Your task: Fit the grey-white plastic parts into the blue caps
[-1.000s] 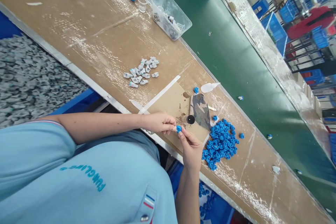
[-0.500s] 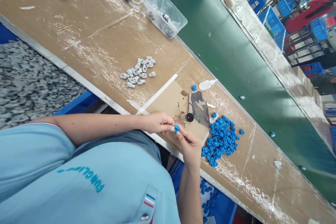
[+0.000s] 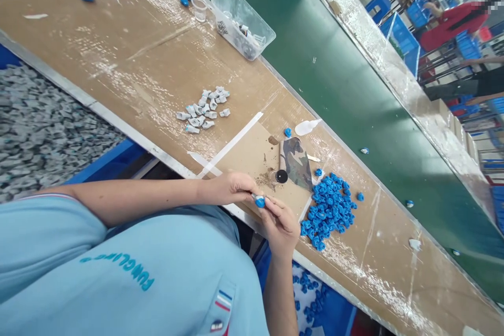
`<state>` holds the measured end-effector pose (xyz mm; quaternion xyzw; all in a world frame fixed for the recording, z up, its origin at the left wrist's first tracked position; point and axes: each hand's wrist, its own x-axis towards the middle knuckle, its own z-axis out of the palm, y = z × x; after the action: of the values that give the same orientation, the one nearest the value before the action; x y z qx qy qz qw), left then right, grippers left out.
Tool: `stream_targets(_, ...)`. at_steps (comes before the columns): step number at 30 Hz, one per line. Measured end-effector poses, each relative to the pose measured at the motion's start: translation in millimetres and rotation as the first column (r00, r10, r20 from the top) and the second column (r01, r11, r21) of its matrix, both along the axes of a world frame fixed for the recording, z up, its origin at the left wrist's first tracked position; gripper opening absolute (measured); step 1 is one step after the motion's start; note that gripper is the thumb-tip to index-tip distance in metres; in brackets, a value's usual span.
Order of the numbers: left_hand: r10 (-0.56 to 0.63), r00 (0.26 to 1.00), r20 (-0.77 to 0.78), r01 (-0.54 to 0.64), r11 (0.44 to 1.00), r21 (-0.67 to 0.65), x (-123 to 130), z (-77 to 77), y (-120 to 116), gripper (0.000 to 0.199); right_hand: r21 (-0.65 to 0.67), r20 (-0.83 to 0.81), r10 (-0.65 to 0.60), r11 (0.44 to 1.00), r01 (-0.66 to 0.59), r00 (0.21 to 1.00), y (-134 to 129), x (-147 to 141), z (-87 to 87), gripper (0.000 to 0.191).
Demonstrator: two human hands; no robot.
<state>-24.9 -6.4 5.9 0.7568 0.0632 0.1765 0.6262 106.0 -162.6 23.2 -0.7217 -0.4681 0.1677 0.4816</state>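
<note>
Between my two hands is a small blue-and-white part [image 3: 260, 201], pinched at the fingertips. My left hand [image 3: 235, 188] grips its left side, thumb and fingers pressed together. On the other side, my right hand [image 3: 280, 223] holds it between thumb and fingers. A heap of small blue parts [image 3: 331, 210] lies just right of my right hand. Farther left on the table, several grey-white parts [image 3: 202, 110] sit in a loose group. A small jar with a black cap [image 3: 281, 176] stands beyond my hands, beside a camouflage-patterned cloth [image 3: 296, 163].
A clear plastic box [image 3: 244, 26] with small items stands at the table's far edge. Beyond runs a green conveyor belt [image 3: 338, 94] carrying a few small parts. A bin of grey parts [image 3: 51, 121] is at lower left. A white squeeze bottle [image 3: 307, 126] lies near the belt. People are in the background.
The held part has turned in my fingers, so a white portion now shows beside the blue. Both hands stay together. The view has shifted slightly.
</note>
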Motion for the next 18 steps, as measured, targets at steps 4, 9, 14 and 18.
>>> stream_targets(4, -0.016, 0.999, 0.034, 0.012, 0.995, 0.1, -1.4, -3.5, -4.4, 0.023, 0.022, 0.083, -0.004, 1.0, 0.003, 0.997, -5.7, -1.0, -6.6, 0.018)
stream_targets(9, -0.017, 0.996, 0.082, 0.001, 0.98, 0.198, -0.8, -7.3, -5.6, 0.027, 0.045, 0.067, 0.011, 0.999, -0.014, 0.998, -8.4, -3.1, -12.6, 0.025)
stream_targets(14, -0.056, 0.993, 0.102, 0.037, 0.984, 0.173, -1.6, -8.1, -6.1, 0.023, 0.067, 0.07, 0.026, 0.997, -0.031, 0.997, -7.3, -8.2, -10.9, 0.03)
stream_targets(18, -0.039, 0.999, -0.003, 0.039, 0.992, 0.123, -3.2, 0.9, 0.4, 0.02, -0.023, 0.13, 0.082, 0.997, -0.08, 0.988, -10.0, 7.4, 0.3, 0.025)
